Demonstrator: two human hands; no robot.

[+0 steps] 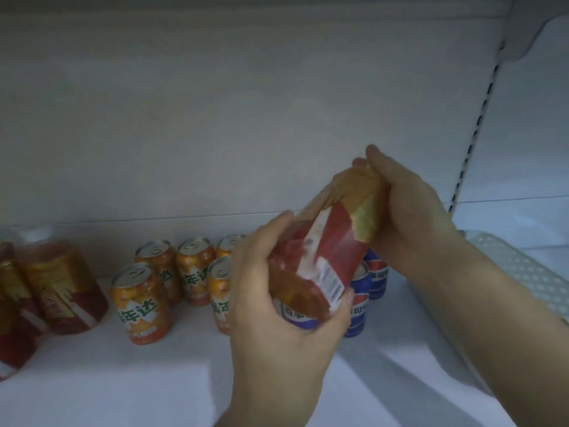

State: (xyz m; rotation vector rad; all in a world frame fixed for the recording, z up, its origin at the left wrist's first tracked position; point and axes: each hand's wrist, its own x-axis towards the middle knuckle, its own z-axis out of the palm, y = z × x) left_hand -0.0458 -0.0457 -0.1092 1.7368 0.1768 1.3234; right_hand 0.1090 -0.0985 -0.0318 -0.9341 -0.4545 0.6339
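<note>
I hold a red and yellow snack packet (331, 241) tilted above the white shelf (154, 380), both hands on it. My left hand (277, 309) grips its lower end, fingers curled round the barcode side. My right hand (409, 217) grips the upper yellow end from the right. The packet is blurred and hides part of the cans behind it.
Several orange cans (141, 306) stand left of centre, blue cans (361, 306) behind my hands. Tea bottles with red and gold labels (61, 288) stand at the far left. A white perforated tray (523, 272) lies at the right. A slotted upright (474, 131) rises at the right.
</note>
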